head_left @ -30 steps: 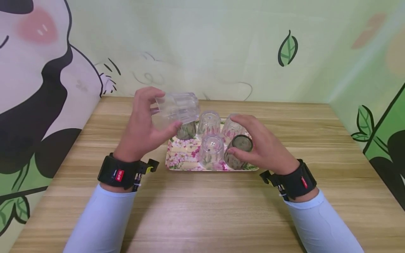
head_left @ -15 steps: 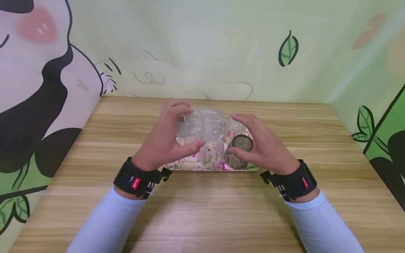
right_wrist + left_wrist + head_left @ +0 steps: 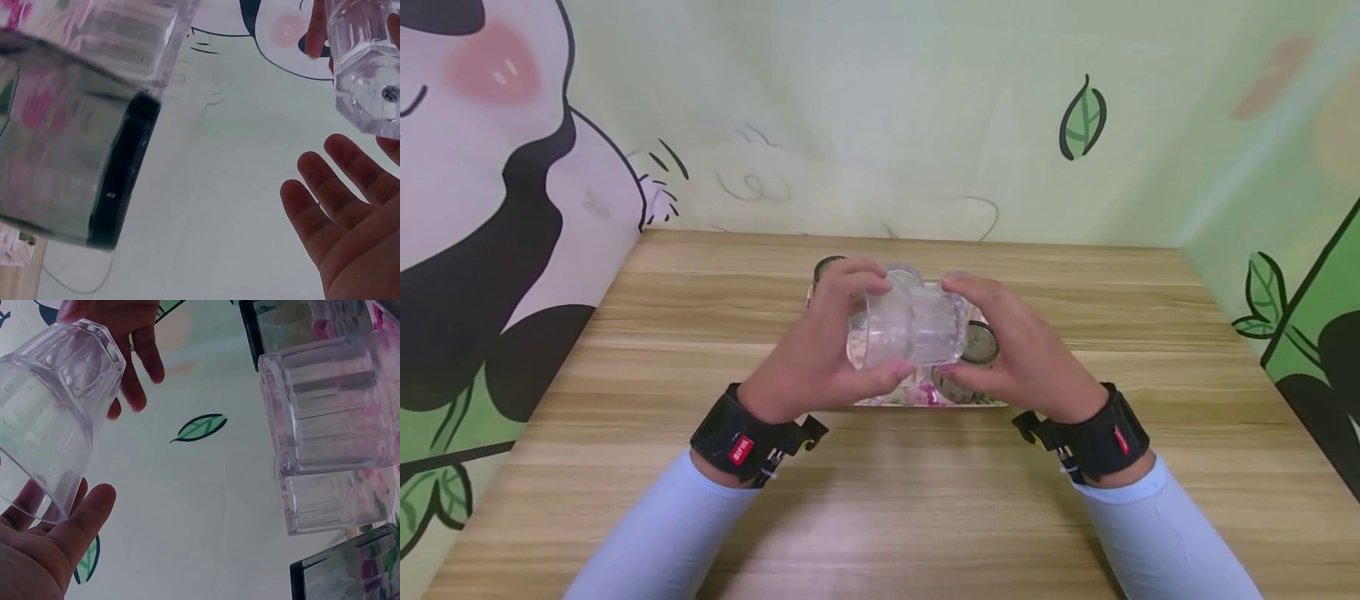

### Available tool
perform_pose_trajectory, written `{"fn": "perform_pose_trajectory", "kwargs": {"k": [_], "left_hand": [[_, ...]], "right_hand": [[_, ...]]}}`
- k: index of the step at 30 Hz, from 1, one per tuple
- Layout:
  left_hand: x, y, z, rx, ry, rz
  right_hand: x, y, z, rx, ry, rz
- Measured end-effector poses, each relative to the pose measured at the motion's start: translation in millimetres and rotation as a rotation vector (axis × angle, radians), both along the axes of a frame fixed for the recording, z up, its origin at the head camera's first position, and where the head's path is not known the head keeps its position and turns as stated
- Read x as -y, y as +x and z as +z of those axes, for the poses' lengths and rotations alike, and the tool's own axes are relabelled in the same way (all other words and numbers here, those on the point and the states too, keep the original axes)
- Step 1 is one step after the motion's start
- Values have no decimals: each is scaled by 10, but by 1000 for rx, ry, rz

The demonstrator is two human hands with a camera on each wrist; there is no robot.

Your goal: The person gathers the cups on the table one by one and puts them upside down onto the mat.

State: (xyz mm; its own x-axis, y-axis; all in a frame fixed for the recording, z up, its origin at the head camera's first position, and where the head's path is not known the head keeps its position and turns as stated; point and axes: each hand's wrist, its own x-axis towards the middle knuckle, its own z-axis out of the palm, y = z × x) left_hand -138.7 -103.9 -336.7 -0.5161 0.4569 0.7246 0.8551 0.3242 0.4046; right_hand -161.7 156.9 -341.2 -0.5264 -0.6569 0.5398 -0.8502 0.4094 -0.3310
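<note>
My left hand [image 3: 827, 350] holds a clear faceted cup [image 3: 925, 329] on its side above the tray, the mouth toward the palm and the base pointing right. In the left wrist view, that cup [image 3: 56, 419] is tilted beside the fingers. At its base end my right hand [image 3: 1022, 350] is spread, with thumb and index finger on either side of the base. The right wrist view shows straight right fingers [image 3: 337, 200] beneath the base of the cup [image 3: 369, 87]; whether they touch it, I cannot tell.
A floral tray [image 3: 917, 396] on the wooden table [image 3: 925, 500] bears several upside-down cups. A smoky dark cup [image 3: 979, 343] stands near my right hand, another dark cup [image 3: 829, 265] at the back left. Clear cups [image 3: 331, 406] stand between. A painted wall [image 3: 880, 125] rises behind.
My left hand has carried the clear cup rightward and down, over the tray to the right hand. The right hand has hardly moved.
</note>
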Motion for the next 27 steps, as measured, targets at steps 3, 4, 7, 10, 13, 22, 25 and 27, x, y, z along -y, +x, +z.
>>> {"fn": "perform_pose_trajectory", "kwargs": {"k": [3,4,7,10,13,22,25,27], "left_hand": [[-16,9,-12,2,-6,-9],[-18,13,-16,6,-8,-15],[-29,18,-20,13,-2,-41],[-33,20,-20,27,1,-65],[-26,11,-19,25,-12,-73],[23,-27,-26,-8,-72,-45],[27,-26,-23,-3,-84,-42],[29,-26,-24,2,-90,-40]], "right_hand": [[15,37,3,6,3,5],[19,49,5,12,4,6],[25,67,7,25,-2,12],[29,73,11,24,-14,31],[32,69,14,10,-31,66],[50,90,31,4,-64,99],[55,94,30,-1,-76,97],[56,93,24,-8,-81,97]]}}
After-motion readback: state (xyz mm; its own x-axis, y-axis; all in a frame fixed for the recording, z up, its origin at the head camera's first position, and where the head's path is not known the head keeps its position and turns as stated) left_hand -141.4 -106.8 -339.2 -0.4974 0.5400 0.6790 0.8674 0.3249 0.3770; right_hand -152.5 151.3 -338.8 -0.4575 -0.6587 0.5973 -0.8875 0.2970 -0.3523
